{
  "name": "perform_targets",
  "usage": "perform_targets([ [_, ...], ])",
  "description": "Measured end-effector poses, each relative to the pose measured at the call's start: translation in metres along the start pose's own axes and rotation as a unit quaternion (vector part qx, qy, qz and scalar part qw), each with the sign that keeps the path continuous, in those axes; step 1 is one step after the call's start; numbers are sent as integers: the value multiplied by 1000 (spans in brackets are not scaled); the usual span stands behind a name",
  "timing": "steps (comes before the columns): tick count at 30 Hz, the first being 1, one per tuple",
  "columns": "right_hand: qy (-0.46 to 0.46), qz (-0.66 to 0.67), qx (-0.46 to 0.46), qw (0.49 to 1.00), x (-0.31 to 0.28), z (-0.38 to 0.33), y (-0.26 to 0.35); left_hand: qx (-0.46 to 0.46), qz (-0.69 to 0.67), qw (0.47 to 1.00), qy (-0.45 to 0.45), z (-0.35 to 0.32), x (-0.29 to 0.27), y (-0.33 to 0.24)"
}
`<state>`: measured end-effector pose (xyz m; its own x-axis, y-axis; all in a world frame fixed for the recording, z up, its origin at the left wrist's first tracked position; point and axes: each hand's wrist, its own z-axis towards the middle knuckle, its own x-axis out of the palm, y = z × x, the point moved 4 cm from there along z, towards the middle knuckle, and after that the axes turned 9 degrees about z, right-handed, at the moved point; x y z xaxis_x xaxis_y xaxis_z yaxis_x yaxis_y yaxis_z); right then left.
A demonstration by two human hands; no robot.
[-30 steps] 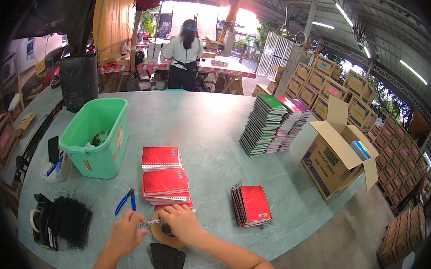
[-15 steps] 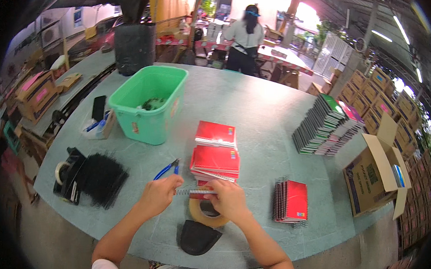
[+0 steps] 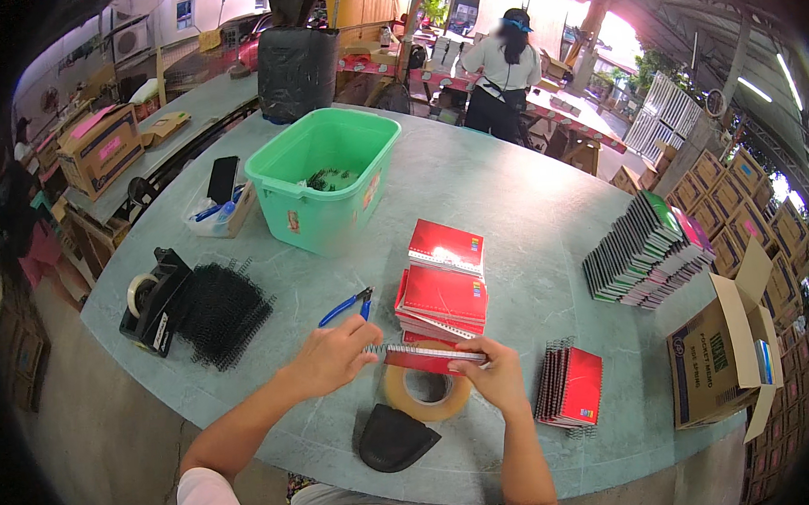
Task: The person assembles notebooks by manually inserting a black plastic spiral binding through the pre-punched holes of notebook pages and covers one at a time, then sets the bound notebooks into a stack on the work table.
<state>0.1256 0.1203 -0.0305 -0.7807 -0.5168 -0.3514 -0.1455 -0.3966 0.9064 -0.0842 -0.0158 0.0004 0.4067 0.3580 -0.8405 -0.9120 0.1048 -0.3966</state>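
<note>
My left hand (image 3: 339, 356) is closed, its fingertips pinching the end of a dark wire coil (image 3: 378, 349). The coil runs along the punched edge of a small red notebook (image 3: 421, 359), which is tilted with that edge upward. At the notebook's other end, my right hand (image 3: 489, 369) grips it between thumb and fingers. Just beyond it stand stacked red notebooks (image 3: 445, 296), with white punched edges. Below the held notebook lie a roll of tan tape (image 3: 398, 390) and a black rounded pad (image 3: 394, 439). Blue-handled cutting pliers (image 3: 343, 308) rest beyond my left hand.
Loose black coils (image 3: 227, 312) lie left beside a tape dispenser (image 3: 158, 302). A green bin (image 3: 324, 197) and a small tray with a phone (image 3: 222, 182) stand farther back. Coiled red notebooks (image 3: 572, 385), stacked notebooks (image 3: 647, 249) and an open carton (image 3: 716, 350) are right. A person (image 3: 505, 73) stands beyond.
The whole view has shifted, so the table's things appear farther right. The held notebook is tilted, showing more of its red cover, and less bare coil shows between my left hand and it.
</note>
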Motion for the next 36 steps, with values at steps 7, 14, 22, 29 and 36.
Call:
perform_targets([
  [7,1,257,63,964,6,-10,-35,-13,-27,1000,-6,4,10,12],
  [14,-67,297,87,949,12,-8,-23,-38,-69,996,46,5,14,14],
  [22,-45,326,106,938,10,-13,-40,7,-47,999,5,9,11,3],
  [29,-24,338,106,935,14,-14,-33,-107,-153,974,130,10,24,22],
  [36,-39,309,100,945,13,-15,-35,78,23,995,-54,-18,24,-30],
])
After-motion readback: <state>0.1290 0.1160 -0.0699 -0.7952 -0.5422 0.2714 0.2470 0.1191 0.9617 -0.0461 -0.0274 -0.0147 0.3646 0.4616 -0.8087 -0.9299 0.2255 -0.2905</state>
